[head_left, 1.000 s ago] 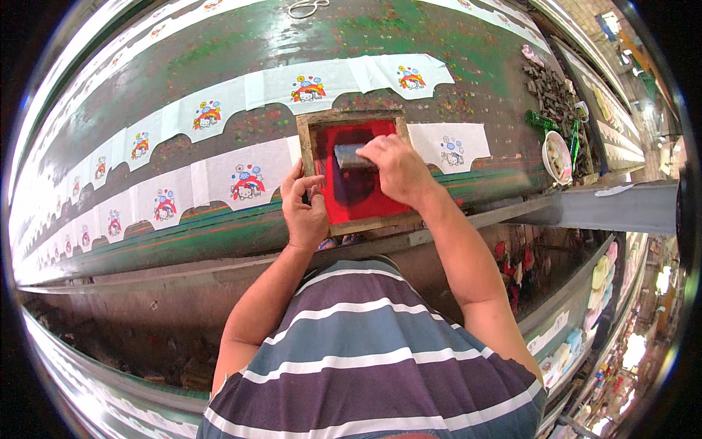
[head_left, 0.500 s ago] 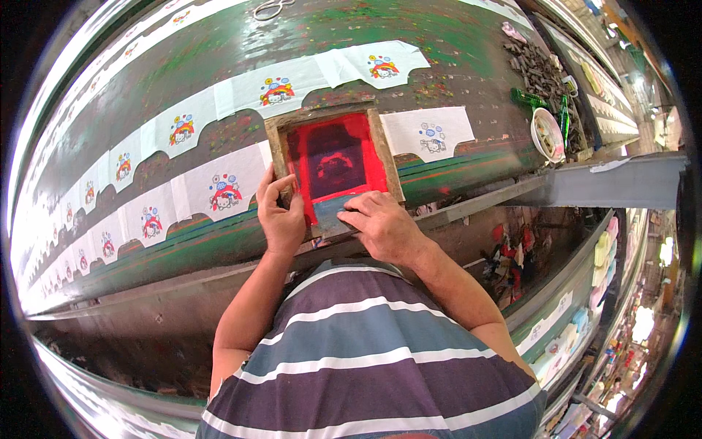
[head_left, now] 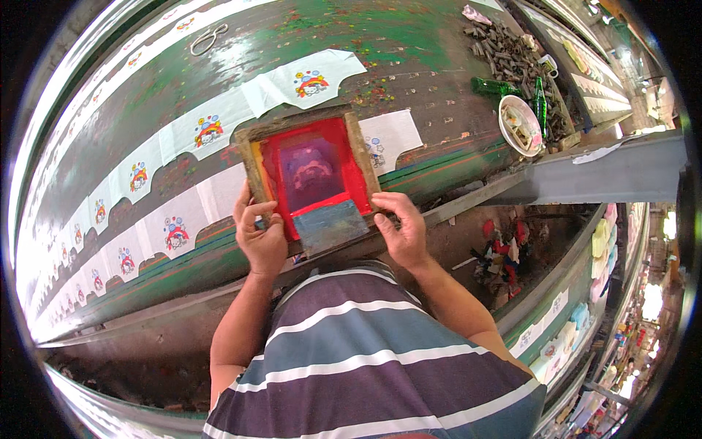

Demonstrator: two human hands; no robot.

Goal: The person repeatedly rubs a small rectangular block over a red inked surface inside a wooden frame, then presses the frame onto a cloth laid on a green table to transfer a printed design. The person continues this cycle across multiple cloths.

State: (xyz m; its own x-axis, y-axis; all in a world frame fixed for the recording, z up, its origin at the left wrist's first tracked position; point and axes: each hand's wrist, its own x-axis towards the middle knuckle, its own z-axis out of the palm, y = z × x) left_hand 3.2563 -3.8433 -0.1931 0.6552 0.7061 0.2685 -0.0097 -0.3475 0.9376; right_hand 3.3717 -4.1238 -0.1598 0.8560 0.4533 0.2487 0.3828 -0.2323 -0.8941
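Observation:
A wooden-edged printing screen (head_left: 251, 164) sits in front of me, its mesh edged with red ink around a dark purple middle. My left hand (head_left: 261, 234) grips its left side near the bottom corner, fingers curled around the wood. At the lower right side, my right hand (head_left: 402, 230) closes thumb and fingers on the frame. A flat blue-grey scraper (head_left: 330, 228) lies at the near end of the screen, between my hands. Partly covered by the frame, a white cloth piece (head_left: 398, 139) with a blue outlined print lies to the right.
White cloth pieces (head_left: 208, 132) with colourful prints run in rows along the green-stained table (head_left: 409, 44). Scissors (head_left: 209, 40) lie at the far left. Right of the screen are a white bowl (head_left: 504, 132), green bottles (head_left: 540, 110) and a dark heap (head_left: 504, 55). A grey beam (head_left: 585, 179) juts in.
My right hand has left the scraper and taken the frame's right side. The view has shifted, and the screen now appears farther left and tilted, covering part of the right-hand cloth print.

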